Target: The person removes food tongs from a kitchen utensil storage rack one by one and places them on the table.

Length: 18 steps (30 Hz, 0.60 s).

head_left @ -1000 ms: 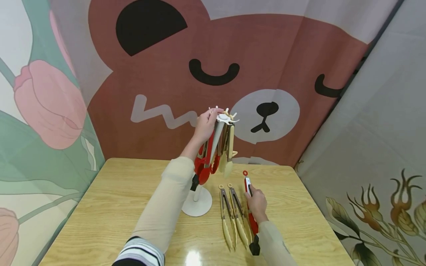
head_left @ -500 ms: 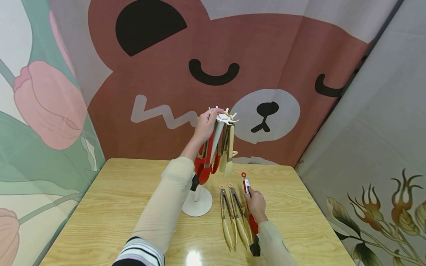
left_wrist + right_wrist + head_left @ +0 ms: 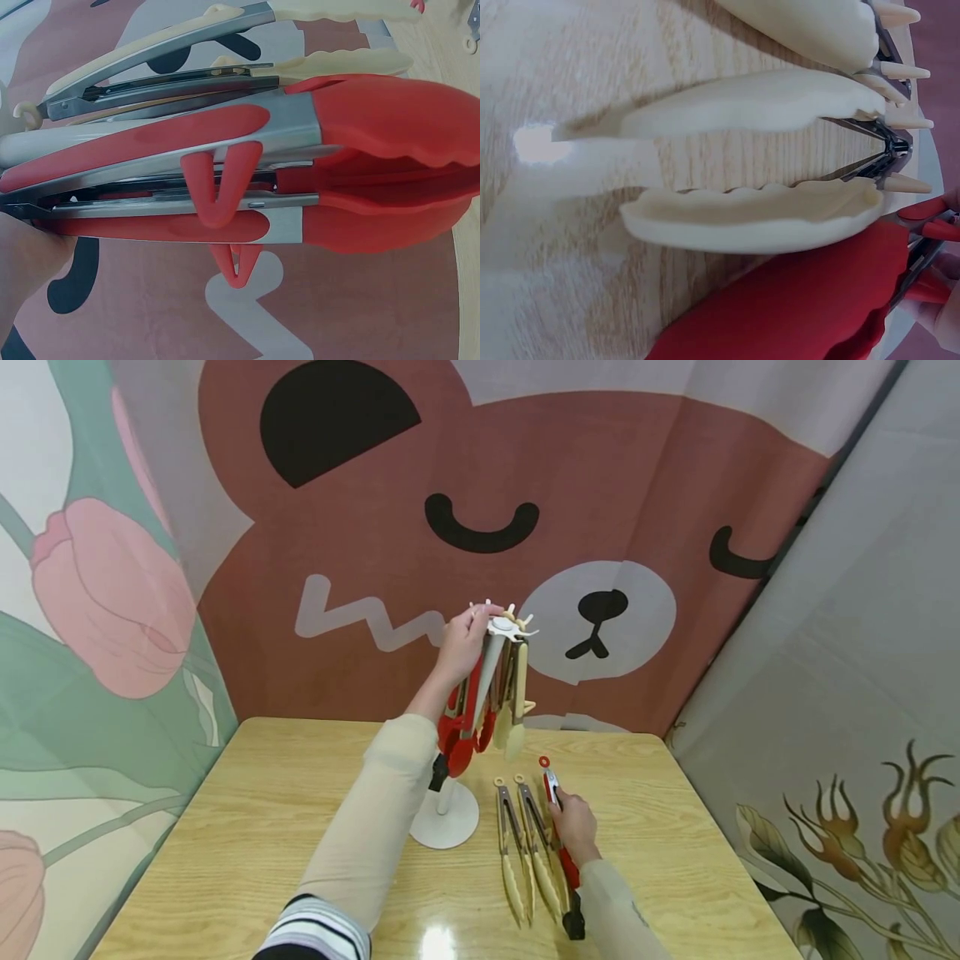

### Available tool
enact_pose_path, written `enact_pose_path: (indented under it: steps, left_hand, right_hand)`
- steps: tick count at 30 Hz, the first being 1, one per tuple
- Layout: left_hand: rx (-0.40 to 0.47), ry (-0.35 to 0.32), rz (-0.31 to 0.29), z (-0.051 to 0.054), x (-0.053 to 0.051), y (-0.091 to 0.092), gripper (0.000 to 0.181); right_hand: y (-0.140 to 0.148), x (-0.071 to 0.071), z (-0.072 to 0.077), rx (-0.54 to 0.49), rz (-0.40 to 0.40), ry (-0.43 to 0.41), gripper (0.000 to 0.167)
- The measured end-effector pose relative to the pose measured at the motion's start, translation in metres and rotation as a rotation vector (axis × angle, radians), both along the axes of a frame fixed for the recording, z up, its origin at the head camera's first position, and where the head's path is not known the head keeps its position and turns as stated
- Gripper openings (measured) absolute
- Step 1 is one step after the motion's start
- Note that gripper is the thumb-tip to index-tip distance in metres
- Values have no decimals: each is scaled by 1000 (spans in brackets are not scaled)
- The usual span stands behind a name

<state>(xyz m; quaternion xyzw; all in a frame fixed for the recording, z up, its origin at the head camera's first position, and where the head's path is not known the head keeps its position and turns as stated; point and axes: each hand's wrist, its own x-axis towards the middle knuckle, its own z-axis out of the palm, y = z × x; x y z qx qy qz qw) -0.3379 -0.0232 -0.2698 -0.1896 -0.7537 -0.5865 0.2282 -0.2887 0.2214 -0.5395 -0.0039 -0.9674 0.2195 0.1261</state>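
- My right hand [image 3: 577, 827]: fingers closed round the red tongs [image 3: 568, 867], gripping partway along the handle, a little below the red ring end.
- My left hand [image 3: 463, 643]: up at the crown of the white stand [image 3: 427, 832], holding it near the hooks. Exact finger placement partly hidden.
- Just changed: over the last second the red ring has swung left and slightly toward me, the lower end much less. My right hand shifted a touch the same way; my left looks unmoved.
- Meaning, as I read it: those tongs now line up better with the inner cream tongs [image 3: 546, 883] and outer cream tongs [image 3: 512, 883], both lying on the table [image 3: 262, 810] with rings away from me. Looks like placing, with my grip not yet released.
- Right wrist view: the red head sits right against the edge of the inner pair, overlapping it in view. Whether they touch, can't tell.
- On the stand: hanging red tongs [image 3: 397, 116] and hanging cream tongs [image 3: 330, 67], heads down. Exact count unclear from here; several overlap.
- Judgement: steadying with the left, setting down with the right. Catching the inner pair seems the likeliest snag.
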Motion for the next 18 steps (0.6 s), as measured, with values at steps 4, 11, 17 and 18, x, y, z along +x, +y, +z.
enact_pose_path:
  steps: [4, 11, 17, 18]
  left_hand:
    - [-6, 4, -1, 0, -1, 0, 34]
    - [-6, 0, -1, -2, -2, 0, 34]
    - [2, -5, -12, -3, -3, 0, 34]
    - [-1, -3, -9, -3, -3, 0, 33]
  right_hand:
    - [0, -1, -3, 8, -5, -12, 39]
    - [1, -5, -10, 20, 4, -23, 39]
    - [0, -6, -11, 24, 3, -46, 41]
    - [0, -6, -10, 26, 3, -47, 40]
